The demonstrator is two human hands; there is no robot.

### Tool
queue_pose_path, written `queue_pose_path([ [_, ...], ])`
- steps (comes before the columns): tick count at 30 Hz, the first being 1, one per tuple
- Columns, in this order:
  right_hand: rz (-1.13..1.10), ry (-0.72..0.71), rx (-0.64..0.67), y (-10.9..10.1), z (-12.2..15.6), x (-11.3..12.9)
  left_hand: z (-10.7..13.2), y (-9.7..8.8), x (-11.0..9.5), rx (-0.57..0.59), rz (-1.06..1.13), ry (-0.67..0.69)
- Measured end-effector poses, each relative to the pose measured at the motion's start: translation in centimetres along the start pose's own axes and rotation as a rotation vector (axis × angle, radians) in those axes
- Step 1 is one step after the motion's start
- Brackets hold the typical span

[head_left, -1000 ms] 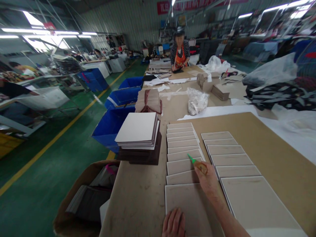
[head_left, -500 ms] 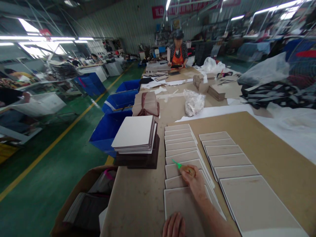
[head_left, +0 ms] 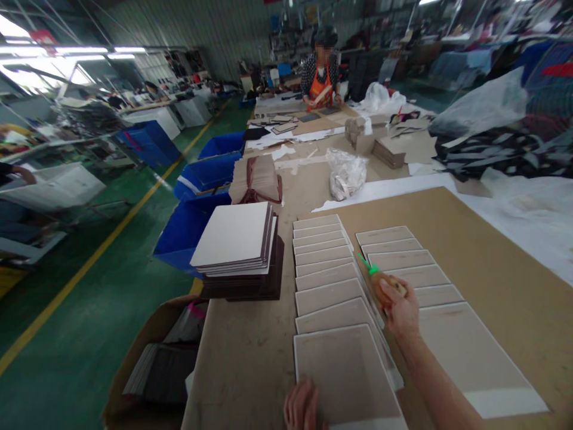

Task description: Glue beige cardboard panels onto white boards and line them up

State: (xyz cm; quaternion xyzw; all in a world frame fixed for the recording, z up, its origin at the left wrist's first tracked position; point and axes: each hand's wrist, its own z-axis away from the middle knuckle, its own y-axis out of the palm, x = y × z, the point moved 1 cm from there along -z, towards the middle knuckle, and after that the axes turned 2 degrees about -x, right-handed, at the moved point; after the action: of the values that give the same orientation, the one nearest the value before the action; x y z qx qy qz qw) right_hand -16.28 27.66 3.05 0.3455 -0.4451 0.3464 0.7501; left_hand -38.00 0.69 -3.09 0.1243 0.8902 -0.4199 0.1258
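My right hand [head_left: 401, 307] is wrapped round an amber squeeze bottle [head_left: 382, 288] with a green nozzle. The nozzle points up and to the left, over the gap between two rows of flat beige panels. The left row [head_left: 326, 303] overlaps like steps, and its nearest panel [head_left: 342, 370] lies fully exposed. My left hand [head_left: 302, 405] rests at that panel's lower left edge, fingers side by side and slightly bent. Under my right forearm lies the front panel of the right row [head_left: 465, 352]; brownish streaks mark the upper edges of that row's panels.
A stack of white-topped boards [head_left: 235, 239] stands left of the panels, beside blue bins [head_left: 176, 233]. Behind it lies a tied beige bundle [head_left: 255, 179]. Further back are a clear plastic bag [head_left: 347, 173] and a person in an orange apron [head_left: 320, 86]. An open carton [head_left: 147, 358] stands lower left.
My right hand has carried the bottle rightward from above the left row to the gap between the rows. My left hand has shifted slightly left. The view has tilted down a little.
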Motion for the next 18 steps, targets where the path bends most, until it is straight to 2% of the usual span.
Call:
queue_pose_path([
  [3,-0.111,0.067,0.008,-1.4,0.1,-0.3,-3.3,-1.3,1.1,0.133,0.106,-0.293],
  [5,-0.168,0.103,0.025,-2.1,0.4,-0.8,-6.8,-0.7,2.5,0.291,0.230,-0.531],
  [6,-0.190,0.114,0.032,-2.3,0.6,-1.1,-8.7,0.0,3.2,0.301,0.230,-0.581],
  [9,-0.226,0.125,0.037,-2.5,1.0,-1.9,-13.3,3.0,5.3,0.338,0.223,-0.660],
  [11,-0.237,0.115,0.026,-2.4,1.0,-2.3,-15.2,4.8,6.0,0.363,0.226,-0.689],
  [14,-0.244,0.090,0.002,-2.1,0.5,-2.4,-16.5,6.3,6.0,0.395,0.229,-0.717],
  [18,-0.222,0.082,-0.016,-1.6,-0.3,-2.5,-17.0,6.8,5.3,0.425,0.231,-0.756],
])
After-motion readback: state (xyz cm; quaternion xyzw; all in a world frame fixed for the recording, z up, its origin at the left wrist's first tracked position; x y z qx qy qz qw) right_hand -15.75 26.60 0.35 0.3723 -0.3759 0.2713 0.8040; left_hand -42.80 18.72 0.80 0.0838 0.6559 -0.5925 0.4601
